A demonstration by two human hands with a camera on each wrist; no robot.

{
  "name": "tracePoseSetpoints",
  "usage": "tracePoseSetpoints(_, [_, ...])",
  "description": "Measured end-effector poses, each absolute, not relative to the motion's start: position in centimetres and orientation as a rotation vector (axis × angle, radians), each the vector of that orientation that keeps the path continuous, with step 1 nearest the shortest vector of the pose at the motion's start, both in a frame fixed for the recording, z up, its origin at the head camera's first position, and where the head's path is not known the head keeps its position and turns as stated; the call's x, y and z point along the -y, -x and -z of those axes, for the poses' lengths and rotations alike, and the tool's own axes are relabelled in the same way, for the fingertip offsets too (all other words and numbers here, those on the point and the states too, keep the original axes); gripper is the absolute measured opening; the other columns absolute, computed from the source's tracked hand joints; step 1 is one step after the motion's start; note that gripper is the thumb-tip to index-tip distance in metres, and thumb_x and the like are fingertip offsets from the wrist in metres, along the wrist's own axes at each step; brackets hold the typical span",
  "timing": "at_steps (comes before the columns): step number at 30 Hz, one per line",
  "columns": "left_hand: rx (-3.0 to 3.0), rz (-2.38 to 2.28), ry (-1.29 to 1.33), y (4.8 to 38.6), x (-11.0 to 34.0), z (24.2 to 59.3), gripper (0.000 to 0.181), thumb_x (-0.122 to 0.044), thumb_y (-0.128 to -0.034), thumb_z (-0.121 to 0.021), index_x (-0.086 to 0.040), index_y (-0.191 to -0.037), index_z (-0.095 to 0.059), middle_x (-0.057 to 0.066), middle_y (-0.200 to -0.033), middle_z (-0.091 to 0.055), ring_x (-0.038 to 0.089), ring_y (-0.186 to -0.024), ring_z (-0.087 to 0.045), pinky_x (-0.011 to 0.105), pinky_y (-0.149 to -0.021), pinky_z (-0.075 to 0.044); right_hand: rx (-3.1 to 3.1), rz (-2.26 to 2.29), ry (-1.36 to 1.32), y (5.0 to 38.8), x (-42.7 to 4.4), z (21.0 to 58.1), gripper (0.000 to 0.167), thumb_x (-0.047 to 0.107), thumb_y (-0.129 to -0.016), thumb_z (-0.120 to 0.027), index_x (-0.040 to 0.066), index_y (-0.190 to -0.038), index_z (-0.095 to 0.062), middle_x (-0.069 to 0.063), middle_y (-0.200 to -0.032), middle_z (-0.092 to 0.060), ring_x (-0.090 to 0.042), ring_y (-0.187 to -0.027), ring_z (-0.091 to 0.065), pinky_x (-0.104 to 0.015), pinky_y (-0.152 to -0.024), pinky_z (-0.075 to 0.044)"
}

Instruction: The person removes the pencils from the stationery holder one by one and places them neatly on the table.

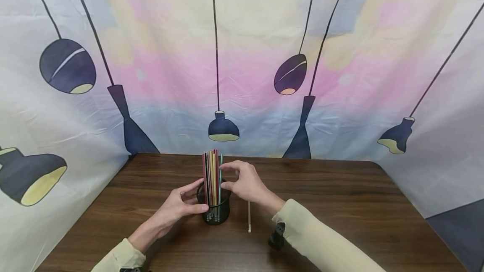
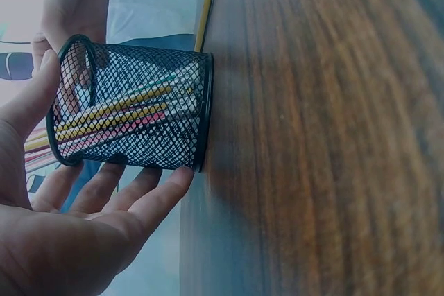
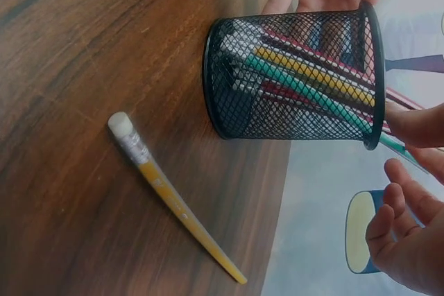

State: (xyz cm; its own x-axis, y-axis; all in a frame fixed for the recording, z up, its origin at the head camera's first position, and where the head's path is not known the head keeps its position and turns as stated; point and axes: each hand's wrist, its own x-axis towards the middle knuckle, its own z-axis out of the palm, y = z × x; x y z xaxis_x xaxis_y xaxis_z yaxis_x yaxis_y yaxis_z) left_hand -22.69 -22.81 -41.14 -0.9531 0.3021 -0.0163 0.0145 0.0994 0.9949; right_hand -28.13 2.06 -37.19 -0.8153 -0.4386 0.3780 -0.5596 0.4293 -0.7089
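Note:
A black mesh pencil cup stands upright on the table, holding several pencils of red, black, yellow and other colours, their eraser ends down. My left hand grips the cup from the left, thumb near the rim and fingers along the far side. On the other side, my right hand pinches a green pencil between thumb and forefinger above the rim; its eraser end is inside the cup. A yellow pencil with a white eraser lies on the table right of the cup, partly hidden by my right hand in the head view.
The dark wooden table extends to both sides of the cup. Behind it hangs a cloth backdrop printed with lamps. A black wrist device sits at the right sleeve.

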Motion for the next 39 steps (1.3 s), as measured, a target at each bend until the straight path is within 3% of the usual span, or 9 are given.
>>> tracePoseSetpoints(6, [-2.156, -1.946, -0.312, 22.6, 22.8, 41.1, 0.086, -0.013, -0.0946, -0.081, -0.008, -0.166, -0.033, 0.028, -0.161, -0.039, 0.044, -0.14, -0.05, 0.045, -0.104, -0.05, 2.524, -1.368, -0.861, 28.3, -1.6, 37.3, 0.037, 0.006, -0.088, -0.086, 0.014, -0.123, -0.078, 0.0, -0.117, -0.076, -0.017, -0.076, -0.06, -0.033, -0.072, -0.05])
tracePoseSetpoints(15, [-2.164, -1.94, -0.294, 22.6, 22.8, 41.1, 0.087, -0.013, -0.0942, -0.081, -0.008, -0.166, -0.033, 0.029, -0.162, -0.038, 0.046, -0.14, -0.05, 0.047, -0.104, -0.051, 2.507, -1.436, -0.868, 28.4, -1.0, 37.6, 0.03, 0.005, -0.089, -0.085, 0.014, -0.116, -0.073, -0.001, -0.112, -0.077, -0.014, -0.073, -0.055, -0.032, -0.07, -0.046])
tracePoseSetpoints(24, [-2.167, -1.939, -0.299, 22.6, 22.8, 41.0, 0.087, -0.013, -0.094, -0.082, -0.008, -0.166, -0.033, 0.029, -0.162, -0.036, 0.046, -0.14, -0.049, 0.047, -0.104, -0.05, 2.483, -1.46, -0.89, 28.3, -0.7, 37.9, 0.034, 0.003, -0.089, -0.084, 0.014, -0.117, -0.068, 0.001, -0.108, -0.076, -0.017, -0.079, -0.058, -0.033, -0.071, -0.045])
tracePoseSetpoints(31, [-2.152, -1.946, -0.3, 22.6, 22.7, 41.0, 0.087, -0.013, -0.0944, -0.081, -0.008, -0.166, -0.032, 0.029, -0.163, -0.036, 0.045, -0.14, -0.049, 0.045, -0.103, -0.051, 2.453, -1.447, -0.864, 28.5, -0.6, 38.2, 0.035, -0.002, -0.09, -0.082, 0.013, -0.119, -0.068, -0.002, -0.1, -0.073, -0.015, -0.075, -0.057, -0.032, -0.069, -0.045])
tracePoseSetpoints(39, [-2.141, -1.958, -0.303, 22.6, 22.8, 41.0, 0.087, -0.012, -0.0946, -0.081, -0.007, -0.166, -0.032, 0.029, -0.163, -0.036, 0.045, -0.14, -0.05, 0.043, -0.103, -0.051, 2.472, -1.43, -0.853, 28.5, -0.5, 38.2, 0.04, -0.002, -0.089, -0.082, 0.017, -0.122, -0.067, -0.002, -0.102, -0.073, -0.013, -0.071, -0.056, -0.031, -0.066, -0.044])
